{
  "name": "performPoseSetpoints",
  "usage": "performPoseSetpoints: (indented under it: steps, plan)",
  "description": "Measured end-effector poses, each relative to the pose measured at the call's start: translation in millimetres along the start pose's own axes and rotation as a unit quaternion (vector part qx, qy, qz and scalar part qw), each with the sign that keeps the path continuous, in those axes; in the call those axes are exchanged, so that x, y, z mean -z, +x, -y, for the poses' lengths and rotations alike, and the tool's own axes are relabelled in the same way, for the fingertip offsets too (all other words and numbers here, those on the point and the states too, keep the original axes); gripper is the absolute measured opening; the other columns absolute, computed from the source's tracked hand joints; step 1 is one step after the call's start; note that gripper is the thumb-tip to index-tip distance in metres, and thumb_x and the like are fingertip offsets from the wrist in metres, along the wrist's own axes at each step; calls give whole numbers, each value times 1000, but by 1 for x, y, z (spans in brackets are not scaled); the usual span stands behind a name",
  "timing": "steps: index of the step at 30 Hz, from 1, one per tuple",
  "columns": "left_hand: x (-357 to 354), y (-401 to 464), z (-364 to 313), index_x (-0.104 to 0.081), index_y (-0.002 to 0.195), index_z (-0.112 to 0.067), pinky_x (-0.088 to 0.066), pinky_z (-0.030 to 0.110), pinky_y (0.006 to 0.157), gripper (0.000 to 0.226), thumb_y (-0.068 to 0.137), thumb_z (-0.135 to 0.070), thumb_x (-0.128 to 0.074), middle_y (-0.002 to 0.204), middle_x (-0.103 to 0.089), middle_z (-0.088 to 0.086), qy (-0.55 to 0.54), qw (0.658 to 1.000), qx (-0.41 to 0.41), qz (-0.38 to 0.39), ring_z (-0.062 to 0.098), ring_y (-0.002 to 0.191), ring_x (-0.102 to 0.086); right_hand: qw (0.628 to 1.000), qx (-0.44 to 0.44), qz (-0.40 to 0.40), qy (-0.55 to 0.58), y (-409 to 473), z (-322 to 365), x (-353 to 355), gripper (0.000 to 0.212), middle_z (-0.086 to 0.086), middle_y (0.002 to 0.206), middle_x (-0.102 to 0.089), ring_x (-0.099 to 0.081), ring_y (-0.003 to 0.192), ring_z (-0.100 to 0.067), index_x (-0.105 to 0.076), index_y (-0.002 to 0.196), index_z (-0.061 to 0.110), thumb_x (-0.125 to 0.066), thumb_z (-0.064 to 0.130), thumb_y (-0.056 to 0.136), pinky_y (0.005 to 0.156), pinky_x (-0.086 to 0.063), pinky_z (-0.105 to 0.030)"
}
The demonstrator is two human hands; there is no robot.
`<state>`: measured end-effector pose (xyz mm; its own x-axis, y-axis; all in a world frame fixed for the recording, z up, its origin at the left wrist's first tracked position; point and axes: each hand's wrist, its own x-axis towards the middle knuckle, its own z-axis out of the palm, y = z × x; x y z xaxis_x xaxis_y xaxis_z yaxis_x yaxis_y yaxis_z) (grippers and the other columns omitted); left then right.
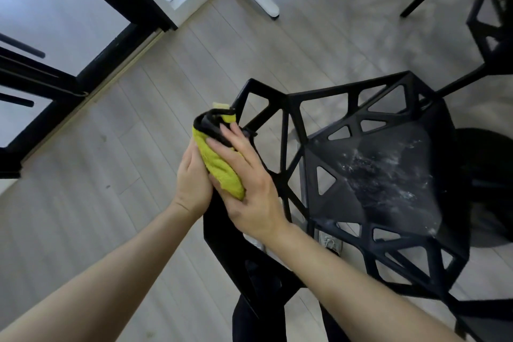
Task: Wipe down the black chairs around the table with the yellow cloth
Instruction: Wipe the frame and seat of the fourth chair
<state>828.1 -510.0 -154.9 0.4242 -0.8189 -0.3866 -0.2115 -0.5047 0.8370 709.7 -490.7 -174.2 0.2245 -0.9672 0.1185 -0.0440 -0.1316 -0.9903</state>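
While clamping the folded yellow microfibre cloth (219,166) between left hand (193,183) and right hand (247,189), wiping the black lattice metal chair (369,164) backrest; dusty seat needing attention next.

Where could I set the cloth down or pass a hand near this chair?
Bare wood floor lies left of the hands, bordered by the black door frame and the chair. The solid seat panel is free but smeared white. It is crowded at the backrest edge, where left hand and right hand wrap the yellow cloth.
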Motion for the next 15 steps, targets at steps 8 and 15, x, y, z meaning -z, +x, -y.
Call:
performPoseSetpoints:
  steps: [8,15]
  plan:
    - [0,2,-2,-72,128,-21,-47,4,79,37,117,-25,-37,107,-77,-16,-25,999,36,29,-11,96,-68,988,-59,-141,-5,54,-9,11,54,-9,164,-44,-34,157,-23,-55,152,8,-68,2,100,127,-32,-36]
    - [-3,1,-9,-77,116,-25,-51,9,79,31,115,-31,-46,94,-78,-15,-47,996,78,17,1,98,-70,997,-25,-68,6,-4,-6,5,65,-2,167,-39,-30,159,-19,-54,153,10,-67,-12,93,128,-32,-48]
